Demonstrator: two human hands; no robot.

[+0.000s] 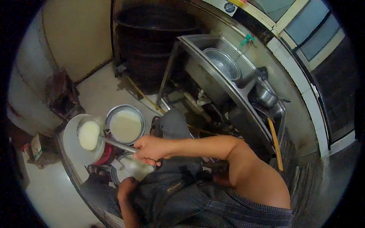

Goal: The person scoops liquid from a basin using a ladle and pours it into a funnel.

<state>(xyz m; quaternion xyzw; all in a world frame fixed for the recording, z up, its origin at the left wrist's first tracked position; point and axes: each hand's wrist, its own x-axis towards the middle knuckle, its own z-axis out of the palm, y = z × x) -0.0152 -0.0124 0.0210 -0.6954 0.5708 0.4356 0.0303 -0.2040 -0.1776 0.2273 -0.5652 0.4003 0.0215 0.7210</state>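
My right hand [152,148] is closed around the long metal handle of a ladle [121,146]. The ladle's round bowl is full of white batter-like liquid [89,135] and is held over a white bucket [74,151]. Beside the bucket, a steel basin [142,113] holds more pale liquid. Below my right forearm, a pot [114,174] with whitish contents is partly hidden by my arm and clothes. My left hand [128,188] is closed next to this pot's near edge; what it grips is hidden in shadow.
A steel sink [213,85] on legs stands to the right, holding a metal basin [223,62] and a small pot [265,95]. A wooden stick [275,144] leans against its near end. Behind stands a large dark drum [146,57]. A yellow hose [142,95] crosses the floor.
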